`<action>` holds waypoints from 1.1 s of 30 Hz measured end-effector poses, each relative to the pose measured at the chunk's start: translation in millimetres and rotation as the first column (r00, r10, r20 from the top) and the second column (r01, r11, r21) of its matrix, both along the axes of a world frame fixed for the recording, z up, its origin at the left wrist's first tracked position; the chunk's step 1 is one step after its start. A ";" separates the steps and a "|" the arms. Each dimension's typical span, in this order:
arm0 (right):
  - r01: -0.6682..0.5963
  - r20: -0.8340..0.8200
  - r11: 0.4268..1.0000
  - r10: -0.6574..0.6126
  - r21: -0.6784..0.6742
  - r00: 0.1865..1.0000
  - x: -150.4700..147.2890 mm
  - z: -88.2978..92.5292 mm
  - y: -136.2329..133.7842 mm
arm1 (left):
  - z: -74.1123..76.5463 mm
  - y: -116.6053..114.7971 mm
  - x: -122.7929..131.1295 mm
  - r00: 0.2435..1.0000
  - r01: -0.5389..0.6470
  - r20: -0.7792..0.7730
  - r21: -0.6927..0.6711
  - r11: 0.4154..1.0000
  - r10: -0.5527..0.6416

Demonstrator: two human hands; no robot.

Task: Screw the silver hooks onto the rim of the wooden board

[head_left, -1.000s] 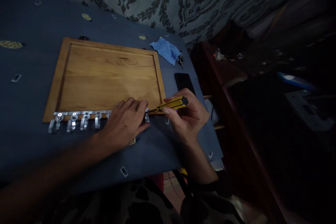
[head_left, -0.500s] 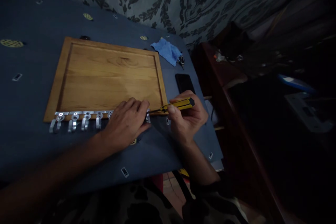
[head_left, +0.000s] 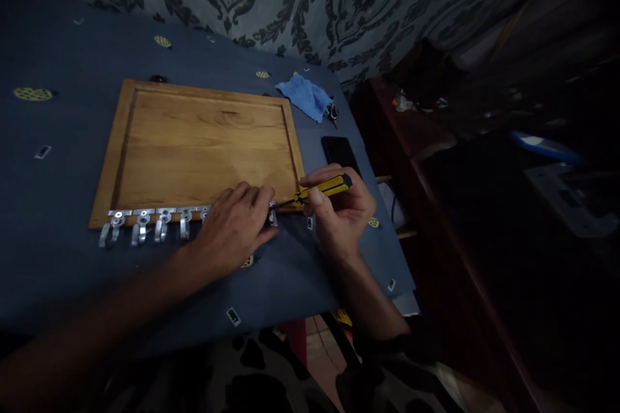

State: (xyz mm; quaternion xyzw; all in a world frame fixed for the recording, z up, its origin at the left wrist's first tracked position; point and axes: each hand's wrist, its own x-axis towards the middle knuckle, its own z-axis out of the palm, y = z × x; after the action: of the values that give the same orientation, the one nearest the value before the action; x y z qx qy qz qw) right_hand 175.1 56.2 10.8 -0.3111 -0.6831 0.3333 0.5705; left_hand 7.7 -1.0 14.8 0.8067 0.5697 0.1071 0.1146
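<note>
A wooden panel with a raised frame lies flat on the blue cloth. Along its near edge runs a metal hook rail with several silver hooks hanging over the side. My left hand is closed over the right part of this rail, fingers curled and hiding some hooks. In my right hand is a yellow and black screwdriver, gripped by its handle. Its shaft points left, and the tip is beside my left fingertips at the rail's right end. What the tip touches is hard to see.
Behind the panel's right corner lie a blue cloth and a small dark keyring-like item. A black phone rests just beyond my right hand. Patterned fabric rises at the back; dark wooden furniture stands to the right.
The view has shifted slightly. The screwdriver handle has moved a little to the left and my right fingers have changed position around it. My left hand keeps its place on the rail.
</note>
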 end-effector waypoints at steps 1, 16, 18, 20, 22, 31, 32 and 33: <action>-0.023 0.007 0.999 0.024 -0.038 1.000 1.3 1.1 -1.1 | -0.8 -0.2 -0.2 1.000 0.003 0.003 0.017 1.000 -0.004; -0.006 0.091 1.000 0.006 0.004 0.996 6.0 4.3 -4.9 | -3.5 0.0 -0.7 0.999 0.000 0.045 0.036 0.999 -0.002; 0.040 0.111 0.996 -0.049 0.078 0.993 4.0 -0.6 -7.4 | -4.2 -0.1 -0.7 0.999 -0.002 0.044 0.051 0.999 0.000; 0.063 0.147 0.988 -0.084 0.138 0.986 2.5 -4.0 -9.9 | -4.2 -0.1 -0.7 0.999 0.001 0.041 0.055 0.998 -0.003; 0.098 0.145 0.980 -0.124 0.175 0.982 1.4 -4.9 -11.9 | -3.8 -0.1 -0.7 0.999 0.005 0.041 0.045 0.999 -0.007; 0.214 0.006 0.975 -0.215 0.067 0.977 0.4 2.1 -11.7 | -3.0 0.7 -0.5 0.999 0.001 0.054 0.033 0.999 -0.003; 0.206 0.032 0.976 -0.208 0.066 0.978 1.0 1.2 -11.3 | -3.0 0.7 -0.4 0.999 -0.001 0.054 0.031 1.000 -0.001; 0.200 0.052 0.977 -0.204 0.068 0.978 1.5 0.1 -10.9 | -3.0 0.7 -0.3 0.999 -0.002 0.054 0.030 1.000 0.000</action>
State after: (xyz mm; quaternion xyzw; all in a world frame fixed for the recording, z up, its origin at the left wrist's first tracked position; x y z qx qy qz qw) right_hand 176.6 45.2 11.0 -0.3707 -0.6744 0.2428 0.5907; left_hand 7.5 -0.3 11.9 0.8048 0.5652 0.1374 0.1179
